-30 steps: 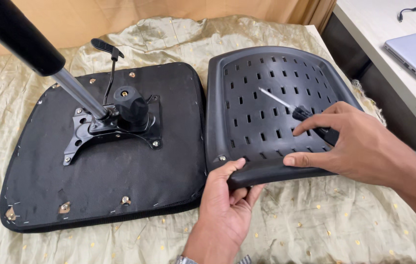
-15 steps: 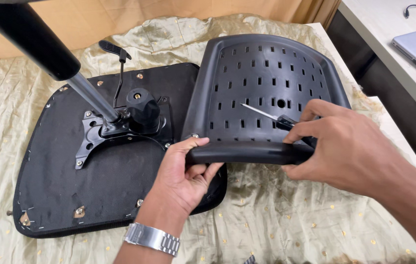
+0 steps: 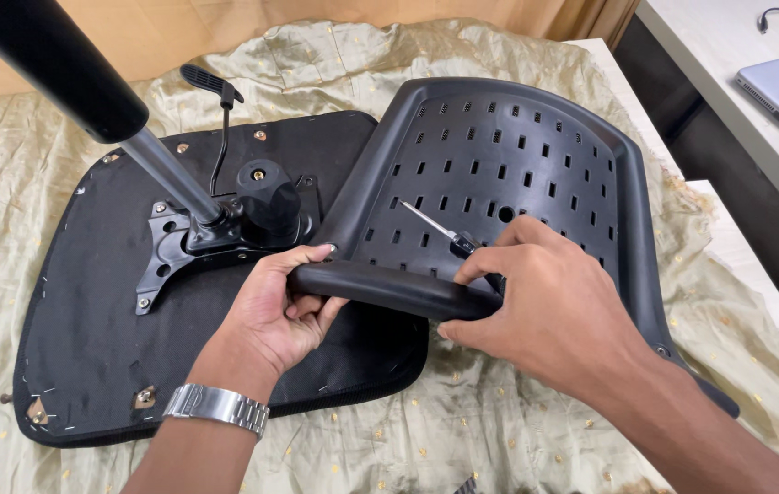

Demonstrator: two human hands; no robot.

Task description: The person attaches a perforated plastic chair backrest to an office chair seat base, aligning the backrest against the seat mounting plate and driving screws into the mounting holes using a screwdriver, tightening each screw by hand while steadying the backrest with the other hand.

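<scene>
My left hand (image 3: 284, 306) is closed around the near edge of the black perforated chair back (image 3: 508, 174), and my right hand (image 3: 549, 311) grips the same edge together with a screwdriver (image 3: 440, 230). The chair back is tilted up, and its left side overlaps the upside-down seat base (image 3: 106, 357) on the beige cloth (image 3: 5, 183).

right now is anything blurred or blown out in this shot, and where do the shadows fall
Head view: sharp throughout, with the perforated chair back and both hands crisp. Only the black gas cylinder at top left looks soft, being close to the lens. Lighting is even and soft, with faint sheen on the plastic and a gentle shadow under the right hand on the cloth.
</scene>
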